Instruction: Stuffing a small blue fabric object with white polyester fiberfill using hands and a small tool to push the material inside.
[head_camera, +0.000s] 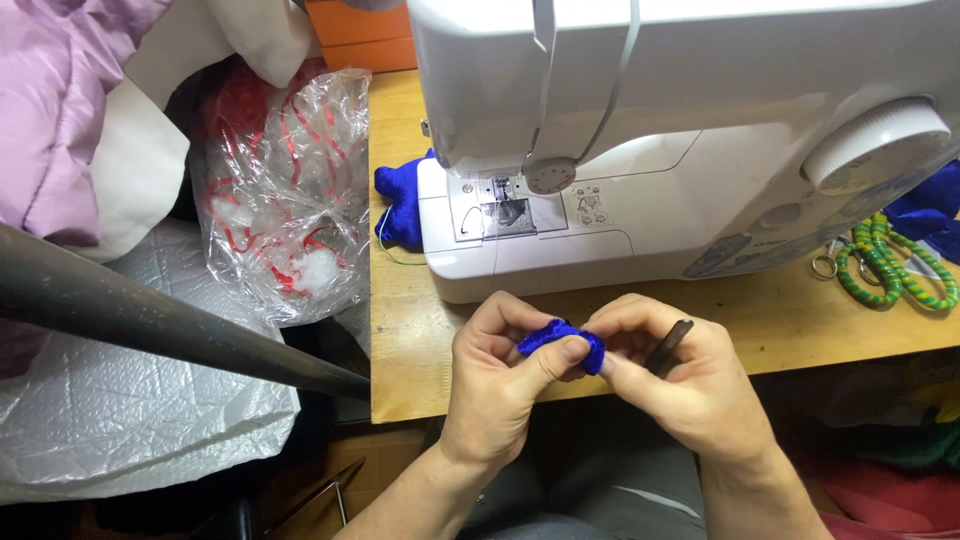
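Blue fabric piece (560, 342) pinched between my left hand (495, 385) and right hand (680, 385), right grip also holding dark snips (668, 347); blade could nick cloth or fingers.

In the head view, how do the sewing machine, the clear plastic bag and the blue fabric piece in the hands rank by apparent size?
1. sewing machine
2. clear plastic bag
3. blue fabric piece, smallest though nearest the camera.

- Blue fabric piece (560, 342): mostly hidden by fingers (552, 362).
- Dark tool (668, 347): largely concealed within right hand (690, 385).
- Sewing machine (690, 130): top cut off by frame edge.
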